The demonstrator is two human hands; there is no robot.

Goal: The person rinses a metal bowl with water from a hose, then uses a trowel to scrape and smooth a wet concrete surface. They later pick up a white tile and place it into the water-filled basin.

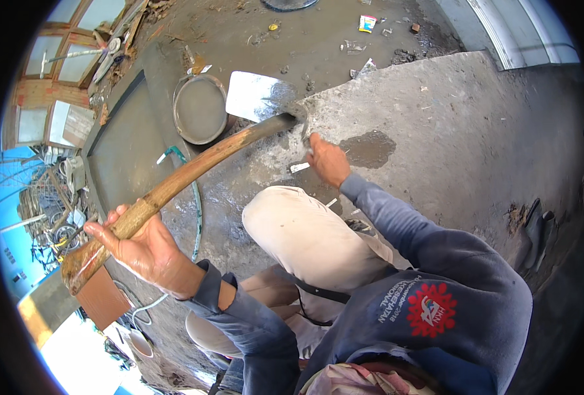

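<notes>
A hoe with a long, curved wooden handle and a flat, shiny metal blade lies slantwise in front of me. Near the handle's lower left end, my left hand holds the wood, its palm turned up and its thumb and fingers around it. Close beside the hoe's head is my right hand, its fingers closed. A small greyish piece shows at the fingertips, too unclear to name. Below that hand, a small white strip lies on the wet concrete.
A round bucket of murky water stands behind the handle, with a shallow rectangular basin to its left. A green hose crosses the floor. Dark boots are at the right. Muddy ground with litter lies beyond the concrete slab.
</notes>
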